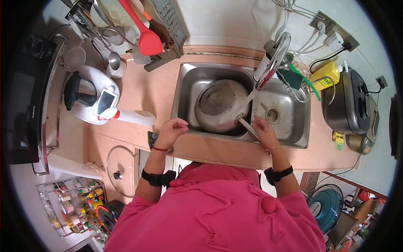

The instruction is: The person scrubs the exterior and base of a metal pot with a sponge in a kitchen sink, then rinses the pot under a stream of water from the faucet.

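Note:
An upturned metal wok (222,105) lies in the left basin of the steel sink (189,71), its round textured base facing up. Its handle (248,128) slants over the front rim towards my right hand (264,130). That hand is over or beside the handle, fingers bent; whether it grips is unclear. From the chrome faucet (274,63) a stream of water (251,96) falls at the wok's right side. My left hand (173,128) hovers by the sink's front left corner, fingers curled, nothing visible in them. Beneath its wrist, a dark scouring pad (153,138) lies at the counter's edge.
The right basin (291,126) has a drain (273,115). A rice cooker (344,100) and yellow detergent bottle (326,75) stand right. Left are a white spray bottle (135,117), a white appliance (89,75) and hanging utensils, including a red spatula (149,41). A glass lid (126,163) lies lower left.

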